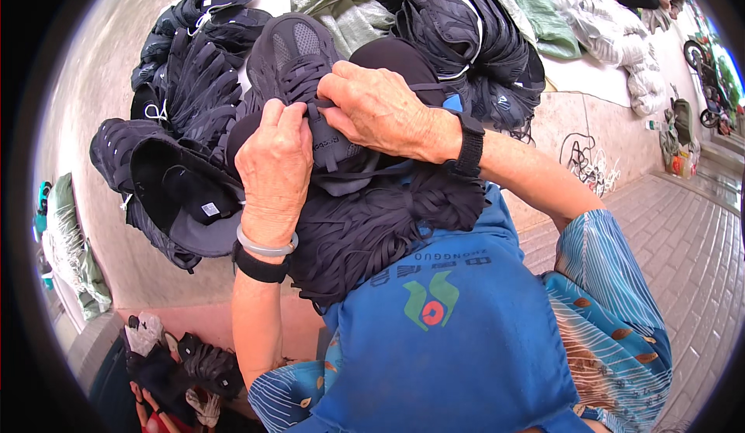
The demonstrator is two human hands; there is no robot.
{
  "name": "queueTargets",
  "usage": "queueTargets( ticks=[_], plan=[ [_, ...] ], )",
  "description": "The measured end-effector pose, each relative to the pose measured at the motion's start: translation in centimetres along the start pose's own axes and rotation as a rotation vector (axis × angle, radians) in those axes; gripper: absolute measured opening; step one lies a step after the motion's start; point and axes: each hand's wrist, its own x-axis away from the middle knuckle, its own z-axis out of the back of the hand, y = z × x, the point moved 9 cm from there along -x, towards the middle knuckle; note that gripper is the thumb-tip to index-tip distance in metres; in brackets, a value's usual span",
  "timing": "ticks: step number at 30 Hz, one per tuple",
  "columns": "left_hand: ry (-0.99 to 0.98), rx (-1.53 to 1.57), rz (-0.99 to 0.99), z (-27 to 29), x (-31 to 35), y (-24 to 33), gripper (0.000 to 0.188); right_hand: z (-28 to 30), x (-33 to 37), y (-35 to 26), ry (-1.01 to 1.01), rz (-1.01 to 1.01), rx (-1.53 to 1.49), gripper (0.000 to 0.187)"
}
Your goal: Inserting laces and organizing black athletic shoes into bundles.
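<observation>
A black and grey sneaker upper (295, 41) lies in front of me with its toe pointing away and dark laces crossing its front. My left hand (273, 165) pinches a black shoelace at the upper's left side. On the other side, my right hand (384, 111) is closed on a lace as well, its fingers curled over the upper near the eyelets. The two hands are close together, with a short dark stretch of lace (323, 104) between them. A thick bundle of black shoelaces (372, 231) rests on my lap over a blue apron (458, 340).
Stacked dark shoe uppers (190, 76) stand at the left, and a tied bundle of uppers (442, 25) at the right. Green woven sacks (349, 22) lie behind. Loose black and white cords (594, 165) hang at right. Another person's hands (147, 398) show at lower left.
</observation>
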Motion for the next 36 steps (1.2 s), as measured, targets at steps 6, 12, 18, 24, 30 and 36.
queueTargets(
  ticks=[6,12,18,24,30,36],
  plan=[
    [0.014,0.119,-0.065,0.0,-0.1,-1.0,0.011,-0.4,-0.3,-0.1,0.017,-0.020,-0.012,0.019],
    [-0.094,0.382,0.064,-0.4,-0.7,-2.4,0.011,-1.1,-1.4,2.0,-0.218,-0.293,-0.247,0.030],
    [-0.082,0.567,0.295,-1.7,0.2,-3.8,0.008,-0.9,-0.4,2.4,-0.324,-0.398,-0.249,0.032],
    [-0.126,0.668,0.543,-3.4,0.6,-5.4,0.009,1.2,-0.2,-0.4,0.078,-0.042,0.134,0.030],
    [-0.061,0.810,0.561,-3.6,1.8,-5.8,0.014,2.4,0.5,1.5,-0.081,-0.141,-0.068,0.024],
    [-0.106,0.903,0.689,-4.5,2.6,-6.3,0.016,1.5,0.6,-2.6,-0.163,0.139,-0.042,0.012]
  ],
)
